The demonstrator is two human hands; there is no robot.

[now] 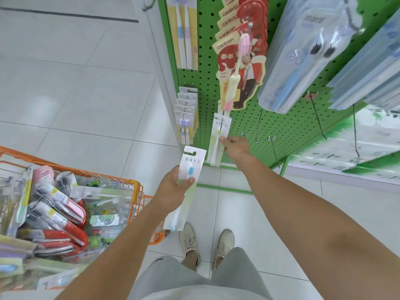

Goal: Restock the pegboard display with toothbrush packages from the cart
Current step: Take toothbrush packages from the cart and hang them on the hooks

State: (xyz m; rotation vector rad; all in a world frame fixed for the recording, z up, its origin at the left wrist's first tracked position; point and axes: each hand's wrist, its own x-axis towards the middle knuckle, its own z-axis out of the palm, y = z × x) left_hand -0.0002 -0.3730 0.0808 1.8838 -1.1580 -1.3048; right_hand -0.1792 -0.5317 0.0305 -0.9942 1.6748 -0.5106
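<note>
Toothbrush package (190, 169): white card, blue-headed brush; left hand (173, 189) holding.

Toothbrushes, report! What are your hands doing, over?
Left hand grips blue-headed toothbrush package, off the pegs. Right hand pinches green-headed package hanging on hook. Nothing blocking. Cart beside, over.
</note>
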